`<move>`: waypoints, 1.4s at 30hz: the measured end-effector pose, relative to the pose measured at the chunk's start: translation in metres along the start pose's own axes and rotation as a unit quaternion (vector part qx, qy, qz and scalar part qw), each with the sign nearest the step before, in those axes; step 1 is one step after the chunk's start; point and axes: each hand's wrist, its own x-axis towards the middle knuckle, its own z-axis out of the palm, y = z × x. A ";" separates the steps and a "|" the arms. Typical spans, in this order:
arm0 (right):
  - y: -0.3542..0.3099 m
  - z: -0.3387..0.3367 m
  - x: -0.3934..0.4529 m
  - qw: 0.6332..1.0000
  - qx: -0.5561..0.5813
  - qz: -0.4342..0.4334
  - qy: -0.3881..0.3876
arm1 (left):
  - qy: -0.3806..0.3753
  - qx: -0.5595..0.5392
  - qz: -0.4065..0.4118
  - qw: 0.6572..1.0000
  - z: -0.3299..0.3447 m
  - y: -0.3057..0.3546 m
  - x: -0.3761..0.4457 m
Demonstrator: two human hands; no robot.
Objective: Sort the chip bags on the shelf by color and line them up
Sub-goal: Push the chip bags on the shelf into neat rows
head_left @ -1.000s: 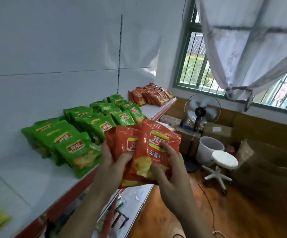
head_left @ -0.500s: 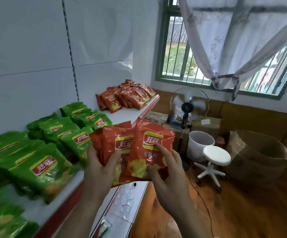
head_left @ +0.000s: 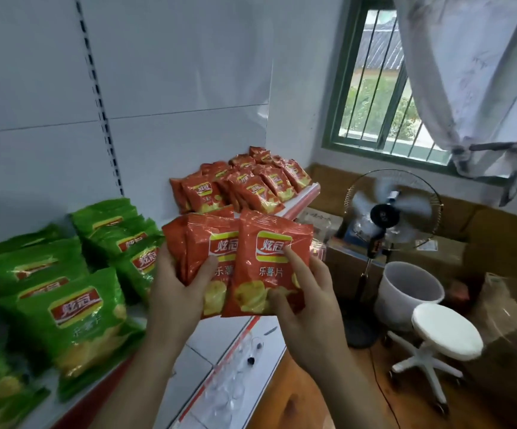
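A small stack of orange-red chip bags is held up in front of the shelf (head_left: 189, 345), out past its red-trimmed front edge. The left hand (head_left: 176, 292) is curled round the rear bags of the stack (head_left: 195, 243), with the thumb pressed across their front face and the fingers hidden behind them. The front bag (head_left: 269, 267) overlaps the rear bags on their right side and is pinched by the right hand (head_left: 310, 305): the thumb lies on the lower front of the bag, the index finger is stretched up across its face toward the yellow-bordered logo, and the remaining fingers are hidden behind it. How many bags are in the stack cannot be told. At the far right end of the shelf, against the white back panel (head_left: 173, 88), a cluster of matching orange-red bags (head_left: 241, 184) is seen leaning in rough rows. Along the left part of the shelf, green chip bags (head_left: 74, 308) are crowded in overlapping rows, from the back panel to the front edge. A clear stretch of shelf surface is seen between the green and orange-red groups. On the wooden floor to the right, a standing fan (head_left: 390, 215), a white bucket (head_left: 409, 292) and a white round stool (head_left: 446, 332) are noted beneath a green-framed window (head_left: 374, 88) with a tied curtain (head_left: 467, 72).
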 end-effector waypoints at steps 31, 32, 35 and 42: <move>0.162 0.213 0.351 0.943 -0.158 -0.208 -0.208 | 0.352 0.049 0.023 0.934 0.080 -0.051 0.234; 0.163 0.216 0.355 0.936 -0.177 -0.221 -0.209 | 0.369 0.050 0.019 0.928 0.086 -0.052 0.234; 0.162 0.224 0.362 0.909 -0.239 -0.272 -0.205 | 0.401 0.064 0.005 0.914 0.107 -0.058 0.233; 0.154 0.223 0.383 0.865 -0.223 -0.350 -0.282 | 0.451 0.098 -0.022 0.887 0.135 -0.066 0.219</move>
